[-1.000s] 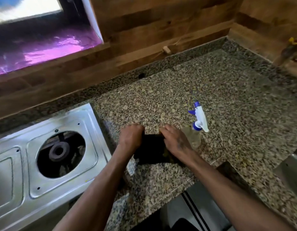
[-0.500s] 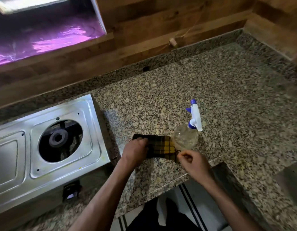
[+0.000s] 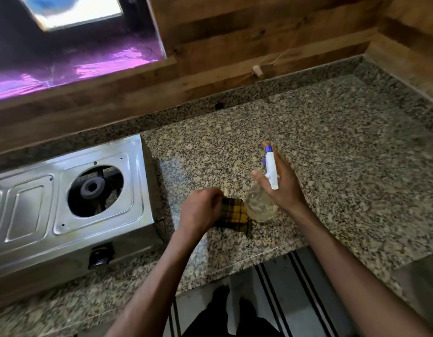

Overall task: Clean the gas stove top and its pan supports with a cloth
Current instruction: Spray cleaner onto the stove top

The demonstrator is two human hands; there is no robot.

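- My left hand point(image 3: 201, 210) is pinched on the folded cloth point(image 3: 233, 214), flat on the table point(image 3: 332, 154)
- My right hand point(image 3: 282, 183) is spread beside the spray bottle point(image 3: 261, 203); grip unclear
- Stove point(image 3: 65, 203) sits left of the cloth, burner bare

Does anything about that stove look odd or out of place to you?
Yes. The stove has no pan support over its burner; the round opening is bare. Nothing looks spilled on the granite counter.

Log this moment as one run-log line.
left hand: pinning folded yellow-black plaid cloth on granite counter | right hand: closing on clear spray bottle | steel stove: untouched
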